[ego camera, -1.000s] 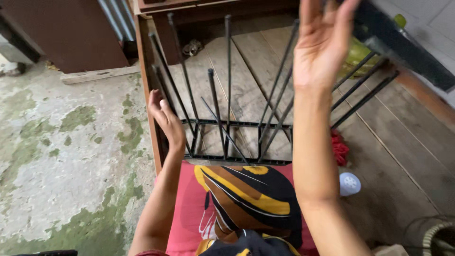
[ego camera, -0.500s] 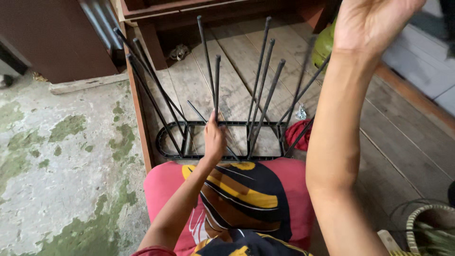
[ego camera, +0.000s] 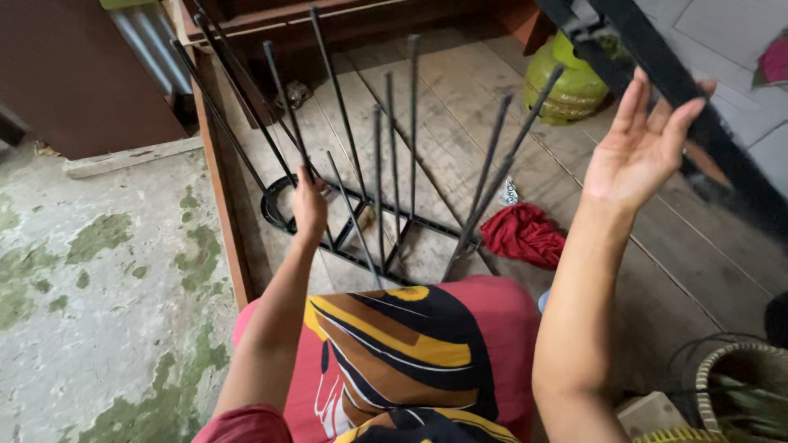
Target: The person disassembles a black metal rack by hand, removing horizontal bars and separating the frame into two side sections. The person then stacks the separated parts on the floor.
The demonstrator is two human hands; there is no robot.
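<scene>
Black metal rod frame (ego camera: 386, 221) stands on the wooden plank floor (ego camera: 460, 131), the left hand (ego camera: 309, 205) closed around one upright rod. Raised beside a dark metal beam (ego camera: 698, 107), the right hand (ego camera: 640, 148) spreads open, fingers apart, a red cloth (ego camera: 525, 234) lying below.

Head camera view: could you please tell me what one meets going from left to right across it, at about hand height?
Mossy concrete floor → left hand gripping a rod of the black metal frame → red cloth → raised, open right hand.
</scene>
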